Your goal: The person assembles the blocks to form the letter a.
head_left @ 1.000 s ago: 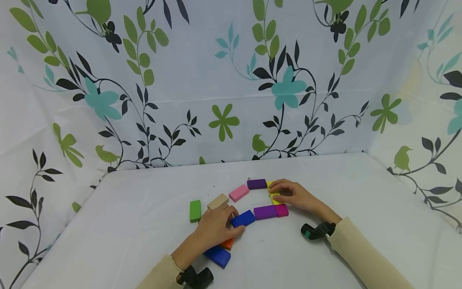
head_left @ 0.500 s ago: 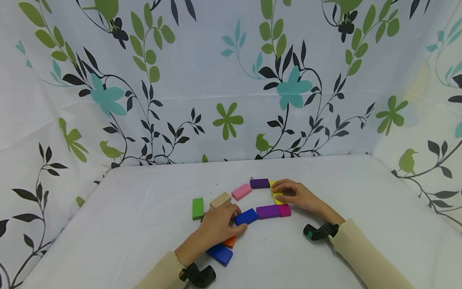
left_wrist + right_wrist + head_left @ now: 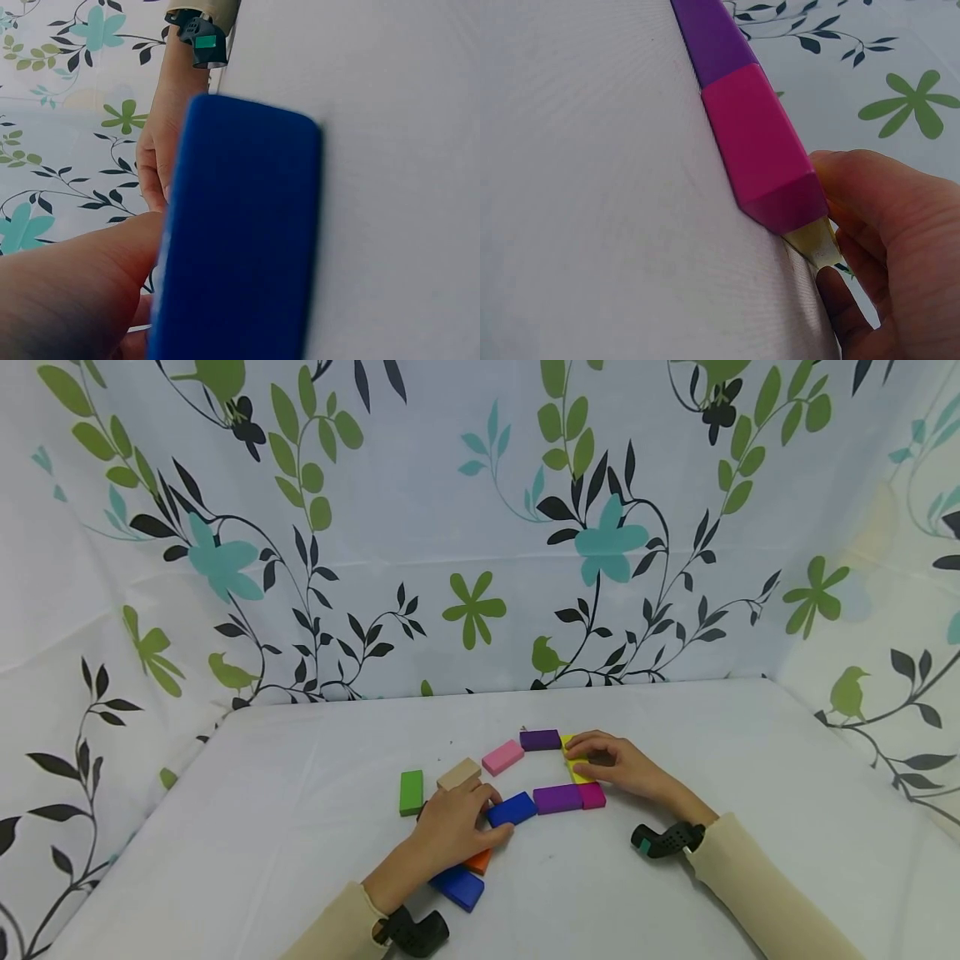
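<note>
My left hand (image 3: 453, 827) spans the left end of a blue block (image 3: 512, 810), thumb on its near side and fingertips on the far side. Partly under this hand lie an orange block (image 3: 478, 862) and a second blue block (image 3: 457, 888); a blue block (image 3: 240, 225) fills the middle of the left wrist view. With thumb and fingers my right hand (image 3: 618, 764) holds a yellow block (image 3: 581, 772) at the right end of the ring. The yellow block touches a magenta block (image 3: 592, 795), which lies end to end with a purple block (image 3: 557, 799).
A dark purple block (image 3: 540, 740), a pink block (image 3: 503, 757) and a beige block (image 3: 459, 773) form the far side of the ring. A green block (image 3: 411, 792) stands apart at left. Patterned cloth (image 3: 420, 527) hangs behind the white table (image 3: 675, 902).
The whole view has shifted slightly as the head moved. Both hands and the blocks keep their places relative to each other.
</note>
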`<action>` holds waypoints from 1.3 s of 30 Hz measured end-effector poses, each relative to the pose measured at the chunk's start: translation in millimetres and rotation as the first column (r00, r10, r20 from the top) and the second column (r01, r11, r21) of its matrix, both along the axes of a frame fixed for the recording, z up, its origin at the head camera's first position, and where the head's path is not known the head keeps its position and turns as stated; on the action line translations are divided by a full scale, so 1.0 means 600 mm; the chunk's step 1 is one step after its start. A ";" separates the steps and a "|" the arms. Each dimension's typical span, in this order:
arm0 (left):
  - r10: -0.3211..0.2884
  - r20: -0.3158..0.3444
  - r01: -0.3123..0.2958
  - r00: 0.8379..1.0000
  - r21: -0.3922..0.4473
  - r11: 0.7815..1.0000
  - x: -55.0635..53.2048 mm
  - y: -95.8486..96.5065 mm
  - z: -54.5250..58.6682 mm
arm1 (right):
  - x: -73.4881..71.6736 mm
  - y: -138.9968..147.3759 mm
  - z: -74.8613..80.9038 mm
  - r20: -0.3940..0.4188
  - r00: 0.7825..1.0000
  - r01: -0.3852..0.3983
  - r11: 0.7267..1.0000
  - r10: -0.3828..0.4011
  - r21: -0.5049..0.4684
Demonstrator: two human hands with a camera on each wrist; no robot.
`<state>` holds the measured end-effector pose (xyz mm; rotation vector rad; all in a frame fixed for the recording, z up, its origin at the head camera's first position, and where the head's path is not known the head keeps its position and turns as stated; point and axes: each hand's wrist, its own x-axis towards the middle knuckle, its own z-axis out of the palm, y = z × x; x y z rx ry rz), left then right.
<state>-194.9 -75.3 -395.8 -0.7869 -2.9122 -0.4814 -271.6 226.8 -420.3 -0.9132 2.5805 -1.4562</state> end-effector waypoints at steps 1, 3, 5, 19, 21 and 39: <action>-0.001 -0.002 0.001 1.000 0.003 1.000 0.000 0.000 0.000 | -0.001 0.000 0.000 -0.003 1.000 -0.001 1.000 0.001 0.001; -0.002 -0.007 0.002 1.000 0.005 1.000 0.000 -0.001 -0.001 | -0.001 -0.001 0.000 -0.005 1.000 0.003 1.000 -0.003 0.002; -0.001 -0.005 0.001 1.000 0.003 1.000 0.000 -0.001 -0.001 | -0.001 -0.001 0.000 -0.012 1.000 0.006 1.000 -0.006 0.006; -0.050 -0.001 0.051 0.999 0.015 0.999 0.012 -0.018 0.005 | -0.004 0.002 -0.002 -0.004 1.000 0.009 1.000 -0.009 0.010; -0.046 0.003 0.046 0.999 0.021 0.999 0.015 -0.024 0.006 | -0.002 0.001 -0.001 0.001 1.000 0.004 1.000 -0.004 0.007; -0.137 0.187 0.123 0.973 0.084 0.989 0.006 -0.096 0.040 | 0.002 0.000 -0.002 0.001 1.000 0.008 1.000 -0.009 0.010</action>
